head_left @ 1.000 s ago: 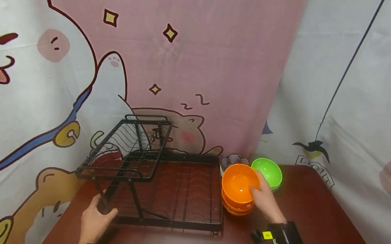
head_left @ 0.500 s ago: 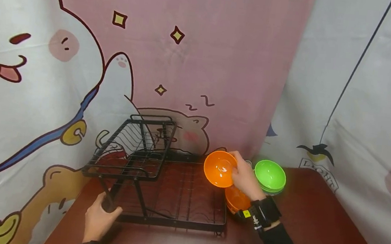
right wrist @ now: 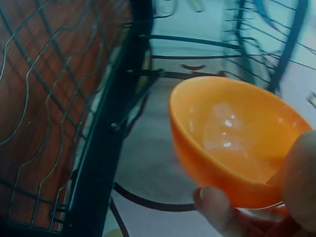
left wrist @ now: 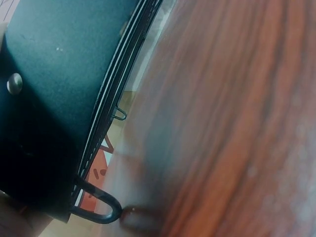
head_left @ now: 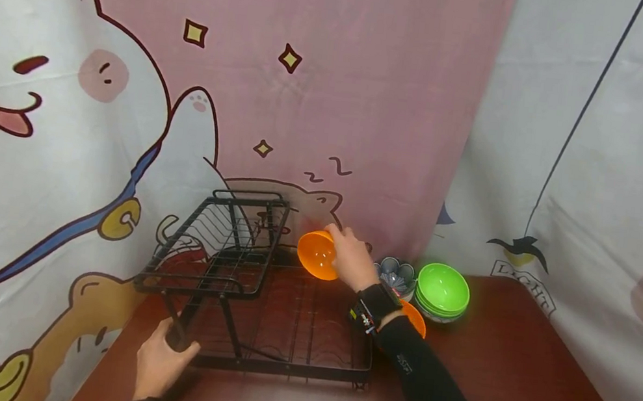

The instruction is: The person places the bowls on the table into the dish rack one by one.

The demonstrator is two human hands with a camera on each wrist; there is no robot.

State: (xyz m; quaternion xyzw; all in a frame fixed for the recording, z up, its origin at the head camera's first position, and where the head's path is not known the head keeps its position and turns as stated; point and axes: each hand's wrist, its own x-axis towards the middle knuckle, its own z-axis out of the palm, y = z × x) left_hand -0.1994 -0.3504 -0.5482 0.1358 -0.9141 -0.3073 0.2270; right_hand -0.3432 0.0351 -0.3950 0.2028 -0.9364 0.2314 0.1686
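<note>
My right hand (head_left: 350, 262) pinches an orange bowl (head_left: 317, 255) by its rim, thumb inside and fingers beneath, as the right wrist view shows. The bowl is tilted and held up over the back part of a black two-tier dish rack (head_left: 280, 367). At the rack's front left corner, my left hand (head_left: 160, 360) grips the frame with thumb and fingers around it. The left wrist view gives a close look at the rack's dark side panel (left wrist: 64, 64) and a wire loop (left wrist: 101, 207) beside the wooden tabletop.
Right of the rack, another orange bowl (head_left: 414, 318) is partly hidden behind my right forearm. Green bowls (head_left: 443, 288) are stacked farther right, with patterned grey-blue bowls (head_left: 393, 275) beside them. A cartoon-print curtain (head_left: 402, 104) hangs behind the brown table (head_left: 520, 378).
My right hand has lifted the orange bowl off its stack and carried it left over the rack, tilting it further. My left hand has kept its grip on the rack.
</note>
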